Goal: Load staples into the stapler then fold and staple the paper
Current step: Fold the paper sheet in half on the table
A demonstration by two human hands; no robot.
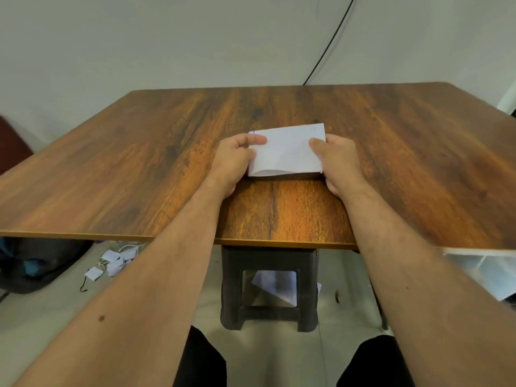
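Both hands hold one folded sheet of white paper (287, 152) above the middle of a wooden table (139, 163). Left hand (233, 160) grasps the paper's left edge, thumb lying on top and the other fingers curled underneath. Right hand (339, 160) grasps the right edge the same way, thumb on top. Both forearms are bare and reach in from the bottom of the view.

Going from the largest thing to the smallest: the table fills most of the scene, its top a dark brown wood grain, set against a plain pale wall. A thin black cable (329, 46) runs down the wall to the table's far edge. Below the near edge of the table stands a dark plastic stool (268, 286) on a light tiled floor, and a loose white sheet (276, 283) lies on the floor behind it, seen through the stool's frame. The folded paper in the hands is a small rectangle, wider than it is tall, with its layers slightly parted along the near edge and a small blue mark at its far left corner. On the floor to the left, beneath the table, lie several small folded white paper pieces (111, 263) close together.
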